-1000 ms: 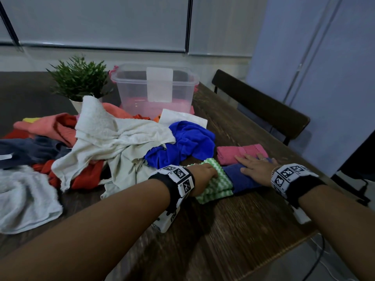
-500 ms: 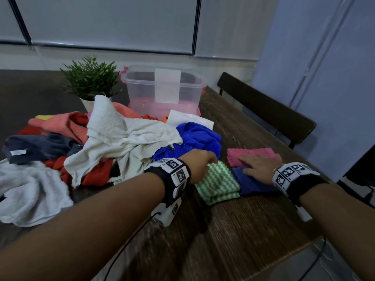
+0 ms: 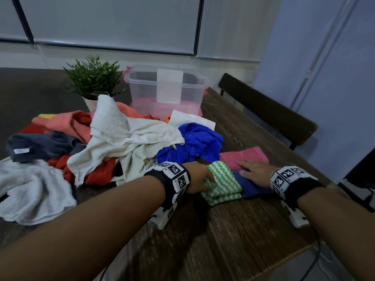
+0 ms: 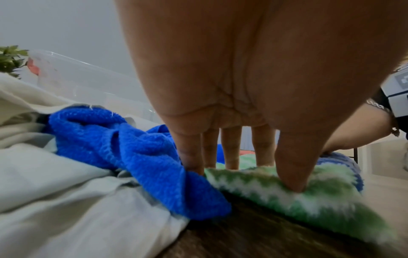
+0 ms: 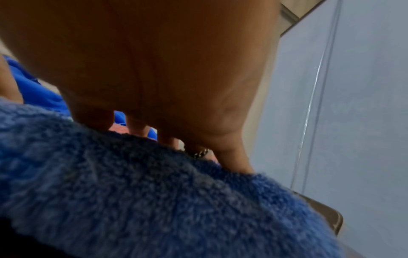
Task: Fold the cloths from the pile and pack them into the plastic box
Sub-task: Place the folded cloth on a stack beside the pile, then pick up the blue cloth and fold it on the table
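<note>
1. We hold the left hand [image 3: 199, 178] gripping the green cloth [image 3: 222, 184] on the desk [image 3: 233, 236].
2. Our right hand [image 3: 256, 174] presses flat on the blue cloth [image 3: 254, 188].
3. The box [image 3: 166, 92] lies straight ahead, beyond the pile [image 3: 121, 138].

Fluffy terry cloths [image 3: 222, 183], clear glossy plastic box [image 3: 165, 91], rough-grained wooden table [image 3: 233, 230]

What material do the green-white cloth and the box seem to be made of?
Green-white cloth: probably fleecy microfibre, since its zigzag pile looks fuzzy in the left wrist view. Plastic box: clear, glossy plastic; pink shows through its wall.
</note>
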